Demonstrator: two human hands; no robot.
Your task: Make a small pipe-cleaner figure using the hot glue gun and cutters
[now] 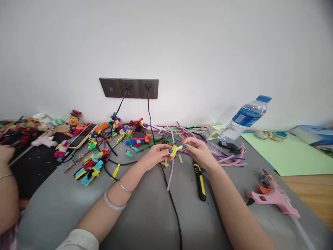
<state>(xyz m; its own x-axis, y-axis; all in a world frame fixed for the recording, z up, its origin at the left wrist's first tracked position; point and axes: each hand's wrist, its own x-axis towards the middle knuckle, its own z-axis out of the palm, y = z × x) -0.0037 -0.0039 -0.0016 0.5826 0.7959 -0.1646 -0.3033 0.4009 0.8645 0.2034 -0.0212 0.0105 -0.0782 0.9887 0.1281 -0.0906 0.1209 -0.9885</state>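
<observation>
Near the middle of the desk, my left hand (pixel 159 155) is closed, pinching a short yellow pipe cleaner piece (pixel 174 150) that looks folded or twisted at this end. My right hand (pixel 198 151) is closed as well, its thumb and finger gripping the piece's thin straight end. A pale pink pipe cleaner (pixel 170 175) lies on the desk just below the yellow piece. Small yellow scraps (pixel 180 158) rest close by. Under my right wrist is a black-and-yellow handled tool (pixel 199 183), its head partly hidden by the hand.
Several colourful pipe cleaner figures (pixel 92 166) crowd the left. Loose pipe cleaners (pixel 229 160) spread behind my hands. A tilted water bottle (pixel 244 118) leans at the wall. A pink glue gun (pixel 274 200) lies right. A black cable (pixel 170 198) crosses the desk. Another person's arm (pixel 7 194) is far left.
</observation>
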